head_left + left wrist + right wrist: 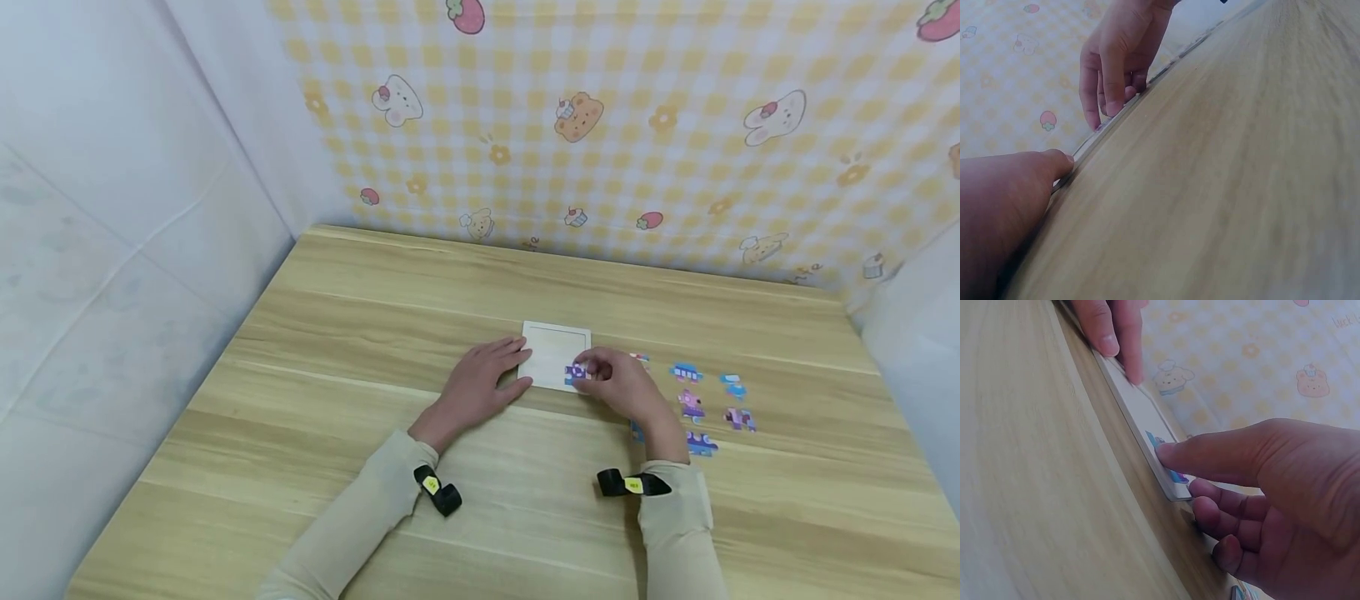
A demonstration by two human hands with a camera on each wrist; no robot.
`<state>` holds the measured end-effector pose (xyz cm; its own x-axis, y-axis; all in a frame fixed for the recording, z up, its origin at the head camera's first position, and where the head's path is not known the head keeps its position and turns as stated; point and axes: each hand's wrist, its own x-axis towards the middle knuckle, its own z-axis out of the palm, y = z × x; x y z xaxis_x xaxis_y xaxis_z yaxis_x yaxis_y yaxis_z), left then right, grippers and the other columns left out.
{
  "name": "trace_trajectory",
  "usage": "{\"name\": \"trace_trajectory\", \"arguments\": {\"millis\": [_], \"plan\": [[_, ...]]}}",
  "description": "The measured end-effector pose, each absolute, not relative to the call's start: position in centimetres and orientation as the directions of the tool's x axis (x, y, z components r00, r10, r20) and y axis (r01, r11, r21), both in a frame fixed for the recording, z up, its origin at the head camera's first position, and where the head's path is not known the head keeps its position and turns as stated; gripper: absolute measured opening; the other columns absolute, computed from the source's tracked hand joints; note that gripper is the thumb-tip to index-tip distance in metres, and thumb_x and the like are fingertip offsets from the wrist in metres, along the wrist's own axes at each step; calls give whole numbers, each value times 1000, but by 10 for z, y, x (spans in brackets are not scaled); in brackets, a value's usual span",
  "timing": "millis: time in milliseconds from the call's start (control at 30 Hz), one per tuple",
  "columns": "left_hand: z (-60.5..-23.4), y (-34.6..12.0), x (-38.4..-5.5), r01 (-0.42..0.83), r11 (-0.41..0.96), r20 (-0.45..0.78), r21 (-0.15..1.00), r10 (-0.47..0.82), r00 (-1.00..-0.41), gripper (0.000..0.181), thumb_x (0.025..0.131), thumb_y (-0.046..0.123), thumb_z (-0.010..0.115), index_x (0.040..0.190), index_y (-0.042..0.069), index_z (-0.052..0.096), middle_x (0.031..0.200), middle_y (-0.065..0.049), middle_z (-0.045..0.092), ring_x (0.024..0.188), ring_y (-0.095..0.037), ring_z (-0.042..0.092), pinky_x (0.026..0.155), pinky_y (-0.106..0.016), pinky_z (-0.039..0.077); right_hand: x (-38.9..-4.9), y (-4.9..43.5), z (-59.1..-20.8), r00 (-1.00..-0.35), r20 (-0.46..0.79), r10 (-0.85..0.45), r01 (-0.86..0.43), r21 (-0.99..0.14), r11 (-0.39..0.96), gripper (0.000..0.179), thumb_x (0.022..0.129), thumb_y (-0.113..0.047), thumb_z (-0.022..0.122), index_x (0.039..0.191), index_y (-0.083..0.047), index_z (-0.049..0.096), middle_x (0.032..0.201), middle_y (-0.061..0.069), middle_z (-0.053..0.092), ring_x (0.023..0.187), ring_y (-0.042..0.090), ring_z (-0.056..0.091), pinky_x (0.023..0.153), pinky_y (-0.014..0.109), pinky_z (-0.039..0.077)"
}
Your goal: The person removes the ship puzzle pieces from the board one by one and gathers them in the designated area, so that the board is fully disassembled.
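A shallow white puzzle frame [553, 343] lies flat on the wooden table. My left hand [482, 382] rests at its left side, fingers extended, with fingertips and thumb on the rim. Over the frame's near right corner, my right hand [621, 385] pinches a purple and blue puzzle piece [576, 373] between thumb and forefinger. The right wrist view has the thumb on top of this piece [1179, 477], which lies low inside the rim, while the other fingers curl beyond the frame's edge. Part of the piece is hidden under the fingers.
Several loose puzzle pieces are spread right of the frame, among them a blue one [686, 372], a pink one [691, 404] and a purple one [740, 418]. Others lie partly behind the right forearm. A checked cloth [525, 125] hangs behind the table [337, 333].
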<state>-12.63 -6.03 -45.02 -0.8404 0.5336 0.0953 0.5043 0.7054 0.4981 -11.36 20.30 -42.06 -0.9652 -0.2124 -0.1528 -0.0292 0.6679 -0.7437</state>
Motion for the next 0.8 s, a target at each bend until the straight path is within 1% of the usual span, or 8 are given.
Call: {"name": "trace_trajectory", "arguments": {"millis": [100, 200, 400, 500, 700, 800], "plan": [[-450, -60, -127, 506, 703, 100, 501, 534, -840, 54, 105, 45, 58, 150, 15, 57, 160, 1, 45, 151, -21, 36, 123, -43, 29, -114, 203, -420, -967, -152, -203, -23, -743, 669, 29, 95, -12, 75, 121, -3, 71, 98, 10, 60, 81, 25, 50, 69, 34, 43], [-450, -60, -127, 507, 702, 103, 501, 533, -840, 53, 105, 44, 58, 149, 15, 57, 160, 1, 45, 151, -21, 37, 123, -43, 29, -114, 203, -420, -969, -147, -197, -22, -745, 667, 30, 94, -12, 76, 122, -2, 69, 99, 11, 62, 80, 25, 50, 67, 35, 43], [-450, -59, -128, 506, 705, 101, 497, 532, -841, 53, 105, 44, 58, 149, 15, 57, 160, 1, 45, 151, -21, 37, 123, -43, 30, -114, 203, -420, -969, -137, -205, -27, -766, 643, 28, 93, -9, 76, 120, -5, 66, 108, 13, 69, 84, 25, 56, 71, 35, 48], [-452, -59, -128, 506, 709, 100, 491, 531, -841, 53, 105, 44, 58, 149, 15, 57, 160, 0, 45, 151, -21, 37, 123, -43, 30, -114, 203, -421, -970, -121, -211, -42, -772, 635, 28, 93, -8, 76, 120, -6, 66, 106, 12, 69, 83, 24, 58, 72, 35, 50], [-452, -60, -130, 513, 709, 105, 485, 535, -838, 53, 105, 45, 58, 149, 15, 57, 160, 1, 46, 151, -20, 37, 123, -43, 30, -116, 204, -424, -970, -86, -227, -70, -797, 600, 23, 96, -6, 72, 119, -6, 67, 101, 11, 70, 74, 22, 62, 65, 30, 53], [-452, -60, -130, 517, 706, 110, 485, 537, -836, 53, 105, 44, 58, 149, 15, 58, 160, 0, 46, 151, -20, 38, 123, -43, 30, -116, 204, -425, -970, -77, -231, -74, -811, 581, 21, 97, -6, 71, 118, -7, 69, 100, 11, 70, 73, 21, 63, 63, 29, 53]]}}
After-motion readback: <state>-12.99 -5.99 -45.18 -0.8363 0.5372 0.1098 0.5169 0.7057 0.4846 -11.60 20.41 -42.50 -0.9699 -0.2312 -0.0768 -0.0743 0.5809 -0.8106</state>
